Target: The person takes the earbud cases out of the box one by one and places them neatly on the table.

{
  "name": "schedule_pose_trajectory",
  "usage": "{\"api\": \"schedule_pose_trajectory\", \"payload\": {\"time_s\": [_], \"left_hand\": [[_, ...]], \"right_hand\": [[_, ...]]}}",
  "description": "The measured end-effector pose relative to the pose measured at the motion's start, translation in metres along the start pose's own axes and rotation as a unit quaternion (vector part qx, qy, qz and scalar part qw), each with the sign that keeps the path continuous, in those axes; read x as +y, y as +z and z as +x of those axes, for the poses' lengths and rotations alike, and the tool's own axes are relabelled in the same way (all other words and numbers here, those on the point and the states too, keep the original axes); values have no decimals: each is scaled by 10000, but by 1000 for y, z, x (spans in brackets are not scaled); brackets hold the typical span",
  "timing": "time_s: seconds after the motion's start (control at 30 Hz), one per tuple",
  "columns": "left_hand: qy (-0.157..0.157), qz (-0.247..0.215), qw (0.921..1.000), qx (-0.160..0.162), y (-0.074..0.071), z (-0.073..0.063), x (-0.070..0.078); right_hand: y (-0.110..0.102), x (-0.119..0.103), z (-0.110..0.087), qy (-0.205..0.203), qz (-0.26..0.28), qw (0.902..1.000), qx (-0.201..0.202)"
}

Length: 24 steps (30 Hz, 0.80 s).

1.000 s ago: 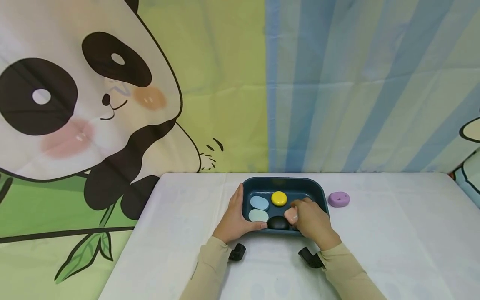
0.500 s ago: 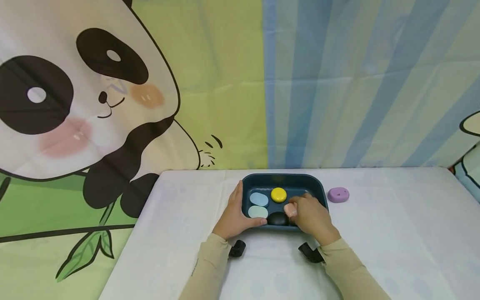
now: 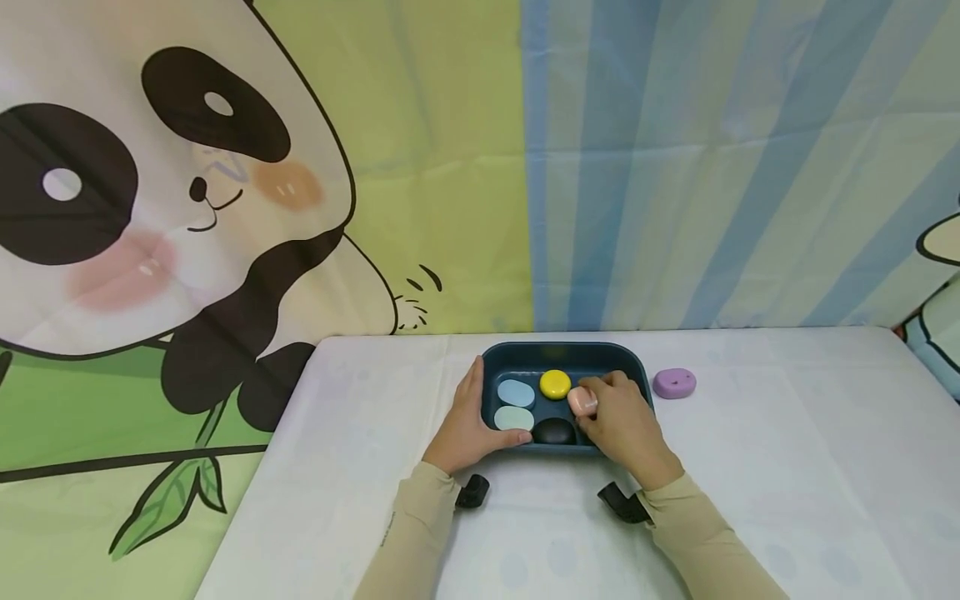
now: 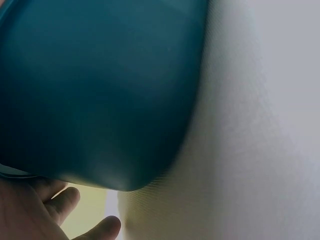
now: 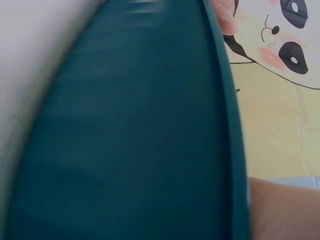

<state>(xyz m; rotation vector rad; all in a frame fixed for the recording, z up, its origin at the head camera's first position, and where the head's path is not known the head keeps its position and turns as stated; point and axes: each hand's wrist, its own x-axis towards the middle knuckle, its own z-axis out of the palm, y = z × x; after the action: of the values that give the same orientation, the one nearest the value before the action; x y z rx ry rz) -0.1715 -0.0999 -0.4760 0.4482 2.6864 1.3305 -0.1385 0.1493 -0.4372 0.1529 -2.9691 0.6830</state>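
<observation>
In the head view, my left hand (image 3: 467, 425) grips the near left corner of a dark blue tray (image 3: 555, 357), thumb over the near rim and fingers along the left side. My right hand (image 3: 627, 425) reaches over the tray's right part and pinches a pink pebble-shaped piece (image 3: 582, 402). Inside the tray lie a light blue piece (image 3: 517, 393), a pale green piece (image 3: 513, 418), a yellow round piece (image 3: 555, 384) and a black piece (image 3: 553, 431). Both wrist views mostly show the tray's outer wall (image 4: 100, 90), which hides the pieces.
A purple piece (image 3: 674, 383) with small dark marks lies on the white tablecloth (image 3: 787, 433), right of the tray. Behind the table hangs a printed curtain (image 3: 420, 167) with a panda and stripes. A black wrist mount (image 3: 472, 492) protrudes beside each sleeve.
My right hand has shifted the pink piece away from the tray's near rim, closer to the yellow piece. My left hand keeps its place on the tray. The head view has tilted slightly.
</observation>
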Motion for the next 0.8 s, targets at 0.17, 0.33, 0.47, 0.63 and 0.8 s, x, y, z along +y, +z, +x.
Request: {"api": "schedule_pose_trajectory", "payload": {"time_s": [0.17, 0.33, 0.47, 0.63, 0.8], "left_hand": [[-53, -16, 10000, -29, -1, -2, 1], [-97, -32, 9999, -36, -1, 0, 2], [-85, 5, 9999, -68, -1, 1, 3], [-40, 49, 9999, -99, -1, 2, 2], [-70, 40, 9999, -82, -2, 1, 2]], "right_hand": [[-5, 0, 0, -108, 58, 9998, 186], [-12, 1, -1, -198, 115, 9990, 375], [-20, 3, -2, -230, 187, 9983, 503], [-30, 7, -3, -192, 315, 9975, 596], [-39, 11, -4, -84, 417, 9975, 557]]}}
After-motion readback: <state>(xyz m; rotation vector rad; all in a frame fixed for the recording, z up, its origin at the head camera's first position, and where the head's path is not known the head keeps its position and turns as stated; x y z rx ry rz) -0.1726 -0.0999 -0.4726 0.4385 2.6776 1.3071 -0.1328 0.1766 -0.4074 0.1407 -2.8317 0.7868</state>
